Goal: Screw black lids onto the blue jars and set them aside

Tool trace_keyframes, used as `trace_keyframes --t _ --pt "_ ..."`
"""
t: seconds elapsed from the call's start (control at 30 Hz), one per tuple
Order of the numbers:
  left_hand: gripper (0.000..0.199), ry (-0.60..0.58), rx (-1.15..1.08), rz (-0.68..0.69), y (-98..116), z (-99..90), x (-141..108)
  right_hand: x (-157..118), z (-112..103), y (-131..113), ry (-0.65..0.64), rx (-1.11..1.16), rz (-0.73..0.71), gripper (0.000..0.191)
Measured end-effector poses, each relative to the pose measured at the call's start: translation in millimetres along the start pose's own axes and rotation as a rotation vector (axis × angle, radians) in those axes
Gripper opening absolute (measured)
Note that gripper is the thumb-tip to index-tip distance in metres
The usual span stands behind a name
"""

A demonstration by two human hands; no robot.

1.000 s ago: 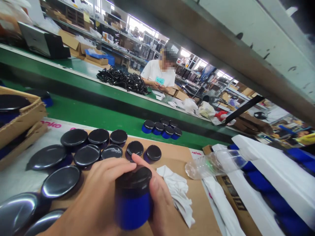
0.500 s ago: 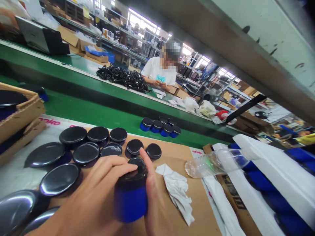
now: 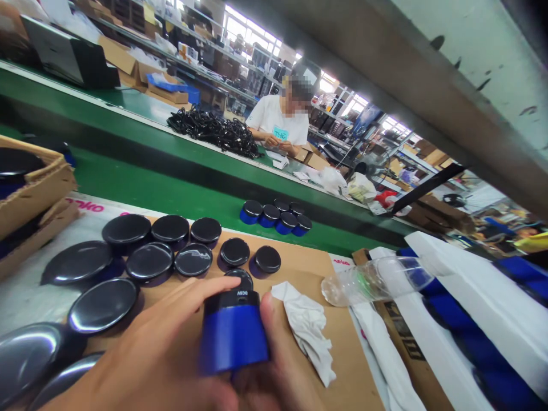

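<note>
Both my hands grip one blue jar (image 3: 234, 341) with a black lid, held low in front of me and tipped away so its side faces up. My left hand (image 3: 158, 354) wraps the jar from the left, fingers reaching to the lid. From the right and below, my right hand (image 3: 280, 365) clasps it, thumb along its side. Just beyond the jar, several black-lidded blue jars (image 3: 171, 251) stand in rows on a brown cardboard sheet (image 3: 299, 262).
A crumpled white cloth (image 3: 310, 331) lies right of the jar, with an empty clear plastic bottle (image 3: 372, 279) beyond it. More blue jars (image 3: 276, 217) sit on the green conveyor (image 3: 171, 197). A cardboard box (image 3: 34, 188) stands left. A person in white (image 3: 278, 123) works across the belt.
The jar has tipped forward in my hands, so its lid now points away from me, and white printing on the lid's edge shows. The view has shifted slightly.
</note>
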State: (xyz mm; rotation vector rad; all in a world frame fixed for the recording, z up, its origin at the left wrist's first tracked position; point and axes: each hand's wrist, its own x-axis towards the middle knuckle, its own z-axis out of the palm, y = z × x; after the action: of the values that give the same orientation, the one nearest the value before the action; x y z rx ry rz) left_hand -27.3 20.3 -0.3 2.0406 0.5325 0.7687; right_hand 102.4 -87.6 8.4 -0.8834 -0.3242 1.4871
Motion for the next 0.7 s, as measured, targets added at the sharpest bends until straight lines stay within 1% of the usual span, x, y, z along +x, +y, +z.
trace_keyframes --t 0.07,0.13,0.17,0.2,0.27,0.33,0.37,0.43,0.47,0.5,0.57,0.6,0.63,0.67,0.7 --pt "0.067 -0.035 -0.136 -0.148 -1.5 0.0 -2.6 -0.3 2.1 0.6 -0.109 0.104 0.112 0.084" --pt "0.061 -0.053 -0.179 -0.281 -9.6 0.8 -6.0 0.8 3.6 3.1 -0.161 0.182 0.133 0.078" --pt "0.058 -0.054 -0.156 -0.290 -15.6 1.5 -7.6 1.6 3.8 5.0 -0.170 0.194 0.122 0.077" --pt "0.054 -0.052 -0.112 -0.252 -22.2 2.4 -8.7 2.4 3.4 7.2 -0.169 0.193 0.111 0.077" --pt "0.045 -0.023 -0.015 -0.084 -33.2 3.9 -9.2 3.8 0.9 12.9 -0.151 0.180 0.123 0.080" --pt "0.041 0.028 0.060 0.051 -37.0 4.2 -6.7 5.2 -2.7 19.4 -0.108 0.177 0.144 0.081" --pt "0.040 0.071 0.078 0.082 -35.7 3.5 -4.3 6.0 -4.3 22.4 -0.077 0.184 0.150 0.080" --pt "0.036 0.121 0.091 0.107 -29.0 0.2 1.8 7.9 -6.0 26.4 -0.037 0.186 0.161 0.079" --pt "0.036 0.125 0.089 0.114 -25.0 -2.1 5.1 8.9 -5.9 26.9 -0.042 0.178 0.174 0.079" --pt "0.038 0.101 0.076 0.125 -21.6 -4.6 8.1 9.6 -5.2 26.3 -0.061 0.166 0.191 0.081" --pt "0.047 -0.076 0.038 0.106 -18.6 -8.3 11.6 10.2 -2.4 21.9 -0.113 0.136 0.221 0.089" --pt "0.059 -0.174 0.029 0.074 -19.2 -9.0 11.7 9.9 -0.5 18.4 -0.126 0.115 0.237 0.092" --pt "0.077 -0.246 0.019 0.037 -21.0 -8.6 10.6 9.3 1.6 14.2 -0.118 0.087 0.245 0.096" --pt "0.094 -0.278 0.009 0.005 -23.5 -7.5 8.5 8.6 3.8 9.5 -0.103 0.053 0.258 0.099" --pt "0.108 -0.259 -0.004 -0.006 -26.5 -5.9 5.7 8.2 6.0 4.3 -0.082 0.019 0.262 0.102"
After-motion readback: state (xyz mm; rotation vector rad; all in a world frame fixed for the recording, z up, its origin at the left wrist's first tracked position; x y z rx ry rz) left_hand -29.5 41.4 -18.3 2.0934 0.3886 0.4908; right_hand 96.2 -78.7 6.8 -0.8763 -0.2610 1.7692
